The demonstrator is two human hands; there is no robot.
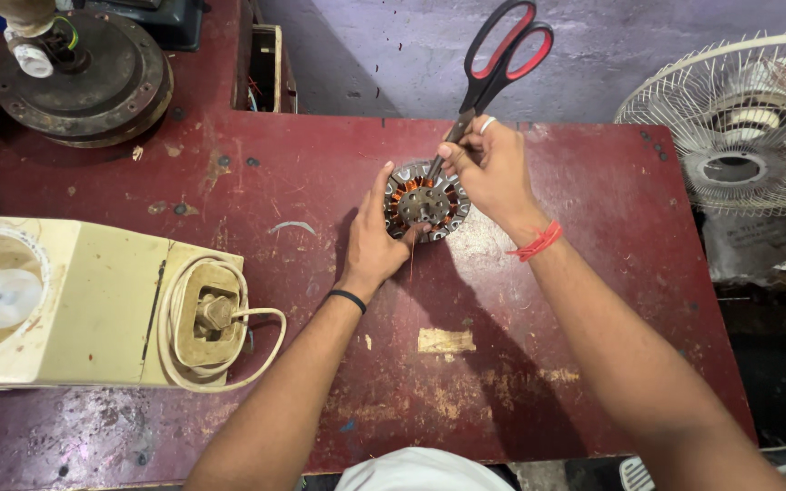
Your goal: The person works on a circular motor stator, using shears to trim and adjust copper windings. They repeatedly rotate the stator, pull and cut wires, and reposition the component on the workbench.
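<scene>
Steadying the one round motor stator (427,201) from its near-left side, the left hand (374,241) cups its rim with fingers spread. Just beyond, touching it from the right, the right hand (493,168) grips one pair of scissors (493,68), blades down into the copper windings, handles pointing away and up.

A worn red table (320,182) is seen; a stator (426,202) lies mid-table, a cream appliance (93,309) near left, a motor housing (93,82) far left.
</scene>
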